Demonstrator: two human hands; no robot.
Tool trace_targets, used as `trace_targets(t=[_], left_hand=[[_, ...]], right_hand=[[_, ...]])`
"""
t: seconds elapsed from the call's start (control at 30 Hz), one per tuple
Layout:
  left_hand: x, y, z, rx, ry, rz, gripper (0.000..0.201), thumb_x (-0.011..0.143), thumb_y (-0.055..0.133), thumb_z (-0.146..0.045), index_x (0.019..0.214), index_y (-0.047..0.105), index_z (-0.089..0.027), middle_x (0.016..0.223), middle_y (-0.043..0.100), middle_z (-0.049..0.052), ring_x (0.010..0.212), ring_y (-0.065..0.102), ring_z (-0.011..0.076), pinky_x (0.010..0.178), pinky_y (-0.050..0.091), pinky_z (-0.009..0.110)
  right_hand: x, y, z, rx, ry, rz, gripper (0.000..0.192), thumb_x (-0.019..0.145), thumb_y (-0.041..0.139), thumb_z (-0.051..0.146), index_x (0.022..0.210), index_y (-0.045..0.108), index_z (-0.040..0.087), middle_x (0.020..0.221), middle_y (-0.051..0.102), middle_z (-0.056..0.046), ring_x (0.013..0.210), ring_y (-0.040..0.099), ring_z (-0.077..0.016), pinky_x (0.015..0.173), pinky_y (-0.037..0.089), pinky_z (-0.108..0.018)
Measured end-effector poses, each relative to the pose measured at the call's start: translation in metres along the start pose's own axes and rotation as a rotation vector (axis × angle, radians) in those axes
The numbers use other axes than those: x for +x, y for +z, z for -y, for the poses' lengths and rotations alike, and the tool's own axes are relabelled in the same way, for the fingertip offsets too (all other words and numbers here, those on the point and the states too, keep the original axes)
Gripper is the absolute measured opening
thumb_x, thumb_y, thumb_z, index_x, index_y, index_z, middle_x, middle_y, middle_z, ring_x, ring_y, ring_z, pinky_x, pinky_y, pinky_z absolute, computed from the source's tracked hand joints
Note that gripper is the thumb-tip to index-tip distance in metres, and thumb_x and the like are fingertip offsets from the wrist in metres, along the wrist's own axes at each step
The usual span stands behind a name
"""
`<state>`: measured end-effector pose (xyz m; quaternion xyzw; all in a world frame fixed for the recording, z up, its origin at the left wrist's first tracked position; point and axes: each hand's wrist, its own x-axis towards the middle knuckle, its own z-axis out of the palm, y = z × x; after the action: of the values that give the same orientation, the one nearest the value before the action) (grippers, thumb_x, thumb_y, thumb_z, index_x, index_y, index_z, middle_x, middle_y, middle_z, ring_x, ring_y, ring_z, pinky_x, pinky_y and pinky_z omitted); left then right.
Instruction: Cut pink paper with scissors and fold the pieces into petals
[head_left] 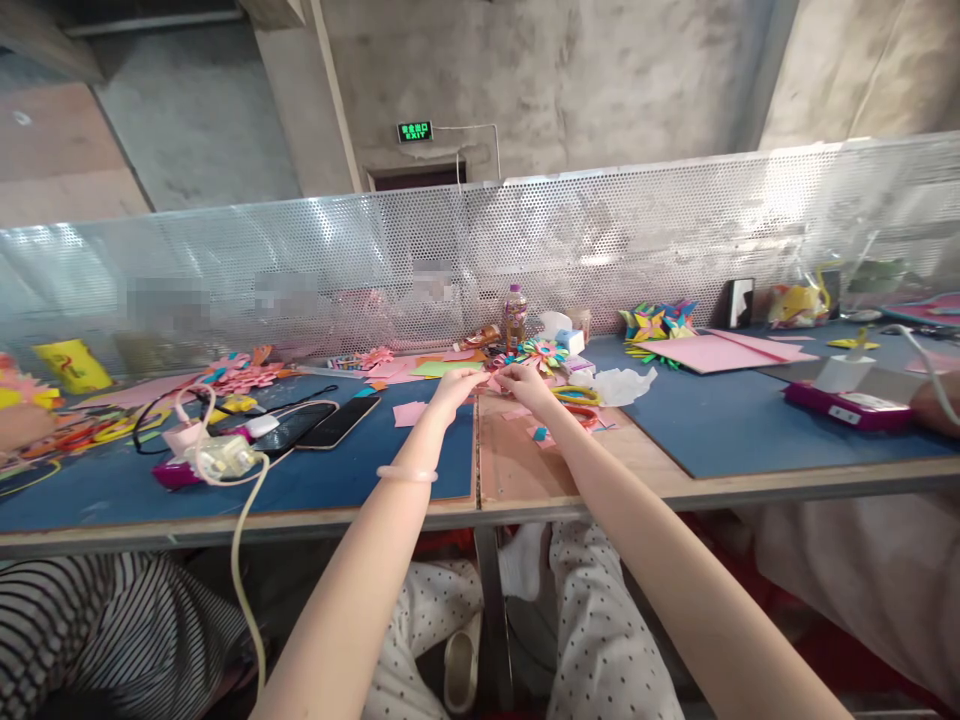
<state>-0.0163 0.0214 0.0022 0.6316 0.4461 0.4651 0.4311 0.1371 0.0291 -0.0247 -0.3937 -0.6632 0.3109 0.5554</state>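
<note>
Both hands are meeting over the table seam, fingertips pinching tog. on a small pink paper piece. The left hand is nipping one end, the right hand the other, so the bit is hanging just above the bare wood strip btwn the two blue mats. Too small to tell whether it's being folded or just pinched flat; holding it up w/ both hands is probably giving the fingers room to work the edges. A pale bangle is sitting on the left wrist.

Just under and right of the grip, pink scraps are lying loose on the wood, prob. dropped where they fell. Left of the grip a pink square is resting on the blue mat, near at hand. Right beside the right hand, yellow-handled scissors and a crumpled white sheet are waiting within reach.

Just behind the grip a finished paper flower and a small bottle are standing against the perforated screen, out of the way. Further left, two phones and a charger w/ cable are lying on the mat. Far right, a large pink sheet and folded paper stars. Other people are sitting either side; a striped sleeve is showing at lower left.
</note>
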Motion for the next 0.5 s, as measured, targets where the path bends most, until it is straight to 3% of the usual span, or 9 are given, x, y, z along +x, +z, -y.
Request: trace_targets(t=[0.17, 0.5], left_hand=[[-0.0025, -0.0025, -0.0004, 0.03, -0.007, 0.073, 0.022, 0.058, 0.069, -0.029, 0.075, 0.068, -0.015, 0.074, 0.068, 0.006, 0.073, 0.06, 0.0182, 0.069, 0.043, 0.03], [0.0005, -0.0042, 0.0036, -0.021, -0.041, 0.158, 0.027, 0.056, 0.072, -0.027, 0.08, 0.067, -0.014, 0.08, 0.068, 0.008, 0.075, 0.061, 0.0179, 0.072, 0.044, 0.031]], right_hand=[[-0.001, 0.0003, 0.0005, -0.073, -0.043, 0.047, 0.02, 0.069, 0.054, 0.031, 0.069, 0.064, 0.014, 0.061, 0.058, -0.001, 0.054, 0.047, -0.0117, 0.052, 0.037, -0.024], [0.0015, 0.0005, -0.0038, -0.085, -0.038, -0.002, 0.021, 0.071, 0.055, 0.031, 0.076, 0.066, 0.014, 0.069, 0.064, -0.003, 0.061, 0.054, -0.0137, 0.056, 0.042, -0.024]])
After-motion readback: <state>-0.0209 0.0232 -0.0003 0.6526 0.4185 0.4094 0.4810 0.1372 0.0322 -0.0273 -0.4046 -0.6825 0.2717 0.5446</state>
